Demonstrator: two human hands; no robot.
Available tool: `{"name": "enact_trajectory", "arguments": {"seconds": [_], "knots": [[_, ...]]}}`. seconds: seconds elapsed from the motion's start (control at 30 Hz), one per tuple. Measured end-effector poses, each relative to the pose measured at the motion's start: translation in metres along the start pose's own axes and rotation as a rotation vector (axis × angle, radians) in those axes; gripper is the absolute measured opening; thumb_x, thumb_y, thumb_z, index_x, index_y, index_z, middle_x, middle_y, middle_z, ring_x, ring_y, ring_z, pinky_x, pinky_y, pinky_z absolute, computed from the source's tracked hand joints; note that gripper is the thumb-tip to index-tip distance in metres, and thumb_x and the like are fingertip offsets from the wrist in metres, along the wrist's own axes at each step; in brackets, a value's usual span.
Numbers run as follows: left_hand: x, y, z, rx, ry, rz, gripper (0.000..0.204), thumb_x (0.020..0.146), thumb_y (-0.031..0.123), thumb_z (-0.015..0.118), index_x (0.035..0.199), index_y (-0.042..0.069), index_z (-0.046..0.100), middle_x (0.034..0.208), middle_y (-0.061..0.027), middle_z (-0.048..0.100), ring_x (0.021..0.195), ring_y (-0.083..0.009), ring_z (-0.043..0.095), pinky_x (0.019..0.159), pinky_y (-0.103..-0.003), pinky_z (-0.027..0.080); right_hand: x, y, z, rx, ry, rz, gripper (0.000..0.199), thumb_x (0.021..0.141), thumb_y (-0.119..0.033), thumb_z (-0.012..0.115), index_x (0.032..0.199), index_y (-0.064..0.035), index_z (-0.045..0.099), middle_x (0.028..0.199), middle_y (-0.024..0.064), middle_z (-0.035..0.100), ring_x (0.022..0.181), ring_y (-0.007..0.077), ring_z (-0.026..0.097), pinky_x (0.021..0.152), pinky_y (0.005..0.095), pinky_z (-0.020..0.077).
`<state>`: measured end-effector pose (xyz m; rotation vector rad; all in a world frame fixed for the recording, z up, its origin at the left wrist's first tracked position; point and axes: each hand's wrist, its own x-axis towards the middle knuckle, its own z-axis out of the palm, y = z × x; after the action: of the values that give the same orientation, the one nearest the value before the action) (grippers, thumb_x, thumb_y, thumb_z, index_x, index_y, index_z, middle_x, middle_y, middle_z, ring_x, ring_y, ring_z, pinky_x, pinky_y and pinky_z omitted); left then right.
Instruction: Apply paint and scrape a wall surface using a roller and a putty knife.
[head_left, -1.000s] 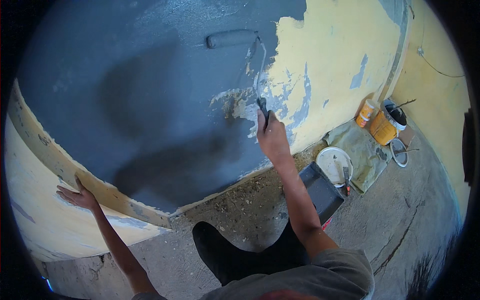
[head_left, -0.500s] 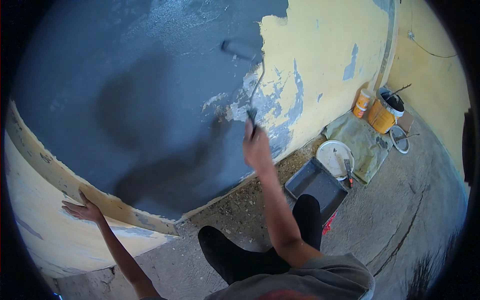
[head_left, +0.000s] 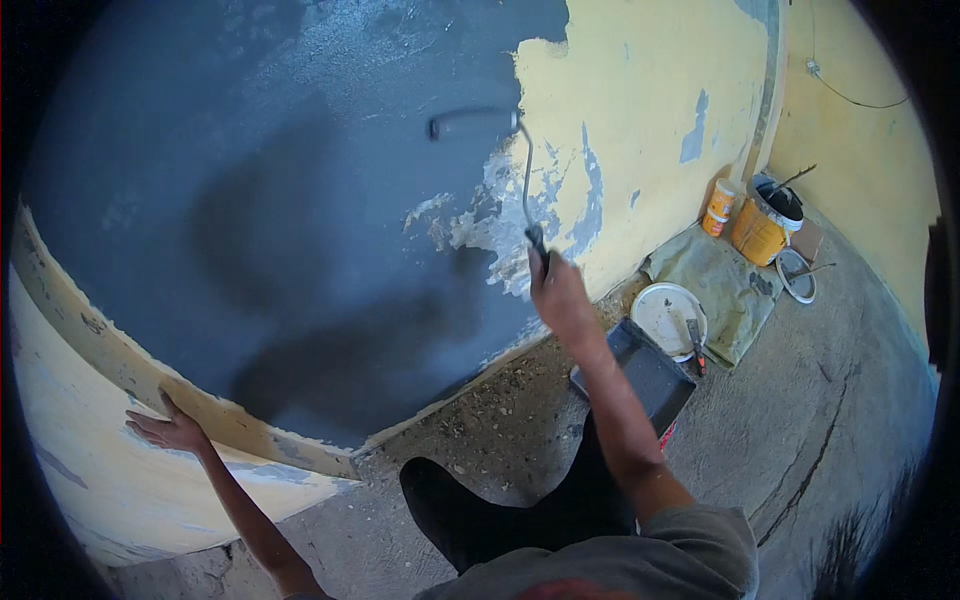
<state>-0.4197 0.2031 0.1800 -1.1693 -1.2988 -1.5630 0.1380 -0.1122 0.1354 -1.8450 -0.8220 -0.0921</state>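
My right hand (head_left: pixel 567 303) is closed round the dark handle of a paint roller (head_left: pixel 470 123). The roller's sleeve lies over the grey-painted part of the wall (head_left: pixel 330 190), close to the ragged border with the cream part (head_left: pixel 640 90). A patch of flaking, bare plaster (head_left: pixel 500 225) shows below it. Against the cream ledge at the lower left, my left hand (head_left: pixel 172 430) rests with its fingers spread and holds nothing. Shadows fall across the grey paint.
On the floor right of my legs is a dark paint tray (head_left: pixel 672 385). Beyond it lie a white lid (head_left: pixel 655 310) with a scraper (head_left: pixel 696 345) on it, and a greenish sheet (head_left: pixel 735 285). A yellow paint bucket (head_left: pixel 762 235), orange tubs (head_left: pixel 718 210) and another lid (head_left: pixel 796 275) stand near the corner.
My right hand has moved right and slightly down with the roller, and the sleeve is now lower and more level. The left hand stays in nearly the same place.
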Motion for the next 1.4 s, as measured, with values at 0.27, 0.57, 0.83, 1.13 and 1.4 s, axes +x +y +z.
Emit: {"name": "enact_trajectory", "arguments": {"seconds": [0.27,0.57,0.83,1.13,1.4], "knots": [[-0.003,0.001,0.000,-0.031,0.013,0.004,0.089,0.083,0.070,0.050,0.142,0.004,0.037,0.143,-0.0221,0.038,0.135,-0.0370,0.033,0.106,-0.054,0.030,0.013,0.010,0.017,0.123,0.050,-0.046,0.035,0.098,-0.024,0.049,0.081,0.0067,0.053,0.063,0.0290,0.056,0.065,0.0488,0.058,0.052,0.0499,0.0426],[-0.002,-0.005,0.001,0.026,0.001,0.066,0.088,0.083,0.068,0.052,0.141,0.003,0.037,0.143,-0.0196,0.039,0.135,-0.0347,0.032,0.107,-0.053,0.031,-0.009,-0.018,0.051,0.253,0.092,0.104,0.044,0.098,-0.030,0.047,0.082,0.0104,0.056,0.066,0.0309,0.056,0.070,0.0483,0.059,0.057,0.0483,0.0441],[-0.003,-0.008,0.003,-0.001,0.017,0.010,0.088,0.082,0.068,0.054,0.140,0.003,0.040,0.142,-0.0194,0.040,0.134,-0.0325,0.033,0.107,-0.052,0.032,0.070,-0.040,-0.003,0.236,0.137,0.126,0.049,0.099,-0.031,0.043,0.079,0.0117,0.056,0.068,0.0325,0.059,0.073,0.0505,0.060,0.056,0.0491,0.0480],[-0.003,-0.008,0.002,0.012,0.020,0.019,0.084,0.083,0.065,0.057,0.140,0.005,0.040,0.141,-0.0170,0.042,0.134,-0.0321,0.034,0.107,-0.052,0.032,0.002,-0.003,0.032,0.192,0.079,0.121,0.046,0.098,-0.031,0.046,0.084,0.0115,0.060,0.074,0.0367,0.057,0.078,0.0507,0.060,0.060,0.0495,0.0473],[-0.004,-0.015,0.007,0.029,0.055,0.053,0.082,0.082,0.064,0.058,0.137,0.005,0.046,0.140,-0.0187,0.043,0.131,-0.0316,0.038,0.105,-0.051,0.035,0.110,-0.023,-0.035,0.184,0.103,0.157,0.056,0.095,-0.041,0.045,0.079,0.0106,0.061,0.073,0.0334,0.061,0.078,0.0491,0.062,0.068,0.0487,0.0510]]}}
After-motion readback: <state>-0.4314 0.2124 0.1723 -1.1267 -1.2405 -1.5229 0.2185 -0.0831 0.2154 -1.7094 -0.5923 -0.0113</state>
